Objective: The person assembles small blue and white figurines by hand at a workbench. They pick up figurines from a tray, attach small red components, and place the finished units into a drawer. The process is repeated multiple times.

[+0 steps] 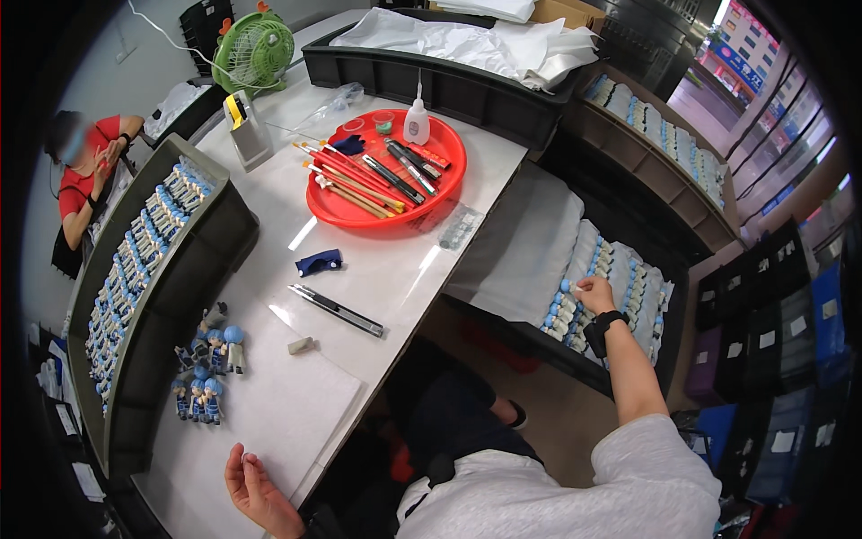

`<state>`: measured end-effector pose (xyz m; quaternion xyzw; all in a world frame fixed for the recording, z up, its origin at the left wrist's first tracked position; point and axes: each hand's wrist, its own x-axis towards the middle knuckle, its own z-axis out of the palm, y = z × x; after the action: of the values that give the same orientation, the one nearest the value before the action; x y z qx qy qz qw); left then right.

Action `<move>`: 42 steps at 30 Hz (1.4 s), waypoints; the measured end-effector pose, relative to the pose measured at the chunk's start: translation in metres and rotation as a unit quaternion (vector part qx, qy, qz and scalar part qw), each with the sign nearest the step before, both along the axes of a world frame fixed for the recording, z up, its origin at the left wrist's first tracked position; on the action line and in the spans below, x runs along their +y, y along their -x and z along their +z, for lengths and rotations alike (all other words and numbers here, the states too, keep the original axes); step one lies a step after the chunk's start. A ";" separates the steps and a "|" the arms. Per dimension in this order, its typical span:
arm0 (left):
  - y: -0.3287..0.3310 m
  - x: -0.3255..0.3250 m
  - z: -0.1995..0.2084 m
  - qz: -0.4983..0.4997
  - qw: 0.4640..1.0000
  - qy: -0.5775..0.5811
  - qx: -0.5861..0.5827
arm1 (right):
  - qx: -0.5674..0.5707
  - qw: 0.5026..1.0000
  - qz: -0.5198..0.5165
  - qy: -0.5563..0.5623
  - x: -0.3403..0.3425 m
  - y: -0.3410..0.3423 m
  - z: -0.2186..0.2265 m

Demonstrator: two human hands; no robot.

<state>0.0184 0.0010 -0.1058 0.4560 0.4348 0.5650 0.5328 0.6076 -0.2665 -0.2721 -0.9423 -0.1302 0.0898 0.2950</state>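
My right hand [594, 295] reaches out over a dark tray at the right, its fingers pinched at the head end of a small blue-haired figurine [567, 287] in the end of a row. Lower left, my left hand [259, 494] hovers at the table's near side, fingers curled in with nothing visible between them. Beyond it on the white table stand and lie several blue-haired figurines [212, 400] in blue outfits. A small grey block [301, 345], a utility knife [337, 310] and a dark blue cloth piece [319, 261] lie farther up the table.
A red round tray [359, 222] carries brushes, pens and a squeeze bottle [417, 121]. A long dark bin [171, 296] of small parts borders the left. Behind are a green fan [254, 52] and a paper-filled bin [431, 76]. Another person [85, 171] sits far left. Stacked bins [772, 332] stand right.
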 end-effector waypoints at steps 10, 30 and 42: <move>-0.002 -0.005 -0.002 0.044 0.999 0.024 0.010 | -0.034 0.991 0.075 0.110 0.019 -0.014 -0.017; 0.030 0.097 0.110 -0.094 0.871 -0.113 0.468 | 0.209 0.750 0.439 -0.449 0.202 0.269 0.190; 0.051 0.166 0.070 -0.059 0.828 -0.001 0.558 | 0.317 0.648 0.603 -0.341 0.219 0.390 0.192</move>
<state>-0.0329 0.1673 -0.0362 0.7189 0.6298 0.1822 0.2310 0.2177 -0.0477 -0.0799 -0.4030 -0.5901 0.4902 0.4991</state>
